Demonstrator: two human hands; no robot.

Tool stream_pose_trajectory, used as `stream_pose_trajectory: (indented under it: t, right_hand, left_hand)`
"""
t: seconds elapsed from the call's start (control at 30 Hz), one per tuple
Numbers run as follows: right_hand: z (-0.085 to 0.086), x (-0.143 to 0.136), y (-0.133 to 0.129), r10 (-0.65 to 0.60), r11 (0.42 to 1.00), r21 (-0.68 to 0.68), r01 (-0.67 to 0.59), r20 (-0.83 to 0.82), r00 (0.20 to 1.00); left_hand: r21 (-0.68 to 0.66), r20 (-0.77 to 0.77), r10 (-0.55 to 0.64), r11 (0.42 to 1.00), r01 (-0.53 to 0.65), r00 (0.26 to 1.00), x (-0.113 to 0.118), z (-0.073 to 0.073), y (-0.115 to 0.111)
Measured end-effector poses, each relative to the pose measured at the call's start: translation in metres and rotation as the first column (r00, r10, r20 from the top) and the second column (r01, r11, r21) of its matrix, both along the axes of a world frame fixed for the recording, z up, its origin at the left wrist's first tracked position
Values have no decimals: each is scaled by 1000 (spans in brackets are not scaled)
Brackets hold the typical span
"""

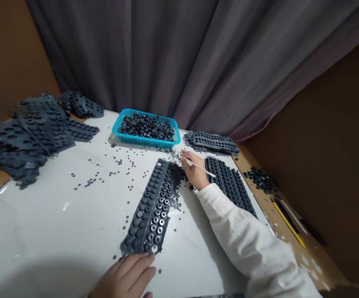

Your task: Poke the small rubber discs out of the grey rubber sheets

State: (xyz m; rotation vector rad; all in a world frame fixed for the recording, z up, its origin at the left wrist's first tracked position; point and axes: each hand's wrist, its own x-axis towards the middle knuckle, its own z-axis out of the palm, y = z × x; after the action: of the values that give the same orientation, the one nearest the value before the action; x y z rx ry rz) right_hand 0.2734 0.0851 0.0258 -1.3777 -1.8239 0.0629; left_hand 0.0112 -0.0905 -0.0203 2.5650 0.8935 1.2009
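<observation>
A dark rubber sheet (148, 203) with rows of round raised pieces lies on the white table. Its near edge is touched by my left hand (128, 277), whose fingers are stretched out and which grips nothing. Beyond the sheet's far right corner, my right hand (195, 169) is closed around a thin white stick (202, 169). The stick's rear end points toward my wrist, and its tip is at my fingertips. Small dark discs (175, 200) are scattered beside the sheet and under my right hand.
Behind stands a blue basket (144, 141) full of small dark parts. Perforated sheets (37, 124) are heaped at left. More sheets (212, 142) lie stacked at back right, others (229, 182) beside my right forearm. A yellow tool (289, 223) and loose dark pieces (260, 180) are at right.
</observation>
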Motion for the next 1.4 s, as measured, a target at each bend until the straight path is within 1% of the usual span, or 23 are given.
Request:
stream_pose_trajectory:
  t: [0.03, 0.1, 0.17, 0.2, 0.23, 0.3, 0.33, 0.4, 0.53, 0.63, 0.83, 1.03, 1.13, 1.23, 1.3, 1.4]
  right_hand:
    - [6, -8, -12, 28, 999, 21, -28, -19, 999]
    - [16, -28, -42, 87, 996, 8, -87, -45, 995]
    - [21, -49, -76, 158, 984, -68, -167, -120, 980]
    - [21, -59, -92, 221, 966, -99, -238, -163, 962]
    - [20, -67, -107, 286, 940, -131, -315, -202, 937]
    - [12, -80, -131, 402, 885, -146, -442, -239, 884]
    - [7, -84, -140, 452, 858, -147, -492, -238, 860]
    - [-5, -88, -151, 516, 824, -135, -550, -221, 828]
    - [-23, -89, -155, 565, 798, -119, -591, -194, 802]
    - [-29, -88, -154, 588, 787, -97, -609, -180, 788]
    - [-31, -85, -153, 627, 765, -86, -639, -130, 768]
    - [-33, -82, -151, 652, 748, -88, -658, -87, 753]
    - [-33, -81, -150, 651, 750, -108, -652, -50, 757]
    - [-30, -80, -148, 662, 747, -124, -653, 50, 748]
    - [-26, -81, -145, 661, 749, -112, -652, 172, 730]
    - [-21, -82, -139, 636, 745, -82, -661, 386, 669]
  left_hand:
    - [-10, 23, 26, 1000, -26, 999, 1, 1, -2]
    - [-20, 49, 51, 999, -50, 997, 1, 4, -6]
    - [-29, 49, 38, 999, -37, 998, 1, 8, -9]
    - [-37, 55, 35, 999, -32, 998, 0, 9, -10]
    - [-54, 73, 45, 998, -41, 996, -1, 9, -11]
    - [-90, 113, 72, 994, -62, 991, -2, 6, -13]
    - [-100, 123, 79, 993, -67, 989, -2, 4, -14]
    - [-104, 104, 70, 993, -59, 992, -4, 1, -15]
    - [-45, 26, 14, 999, -13, 1000, -7, 1, -13]
    - [-27, 7, 8, 1000, -8, 1000, -9, 5, -10]
    - [-39, 8, 27, 999, -27, 1000, -8, 9, -9]
    - [-25, -6, 10, 1000, -10, 1000, -8, 8, -10]
    - [-22, -13, 9, 1000, -10, 1000, -8, 7, -10]
    - [-11, -15, 11, 1000, -11, 1000, -8, 8, -10]
    - [-12, -18, 5, 1000, -5, 1000, -9, 9, -9]
    - [-10, -27, -8, 1000, 7, 1000, -10, 7, -10]
